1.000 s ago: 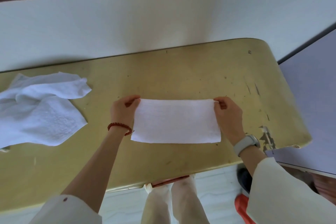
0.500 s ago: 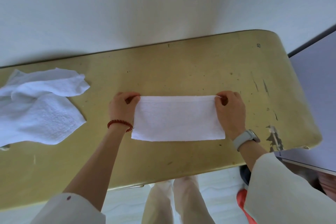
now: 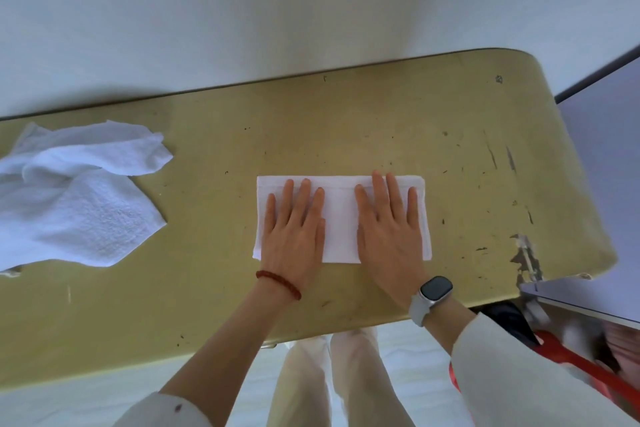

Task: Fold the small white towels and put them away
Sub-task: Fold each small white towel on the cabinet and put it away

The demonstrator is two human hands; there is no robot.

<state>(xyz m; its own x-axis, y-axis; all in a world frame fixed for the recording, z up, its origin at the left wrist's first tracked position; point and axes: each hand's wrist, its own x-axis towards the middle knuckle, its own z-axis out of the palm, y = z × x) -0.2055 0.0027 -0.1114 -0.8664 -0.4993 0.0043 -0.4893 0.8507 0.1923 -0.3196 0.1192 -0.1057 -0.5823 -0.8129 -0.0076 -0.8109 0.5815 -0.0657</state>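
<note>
Both flat and spread, left hand point(image 3: 294, 229) and right hand point(image 3: 389, 229) pressing folded towel point(image 3: 341, 218), long axis left-right on counter point(image 3: 381, 121).

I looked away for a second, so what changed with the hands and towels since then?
Both hands let go of the folded towel's far corners. The left hand and right hand now press flat on it. The towel stays in place on the table; the crumpled towels lie untouched.
</note>
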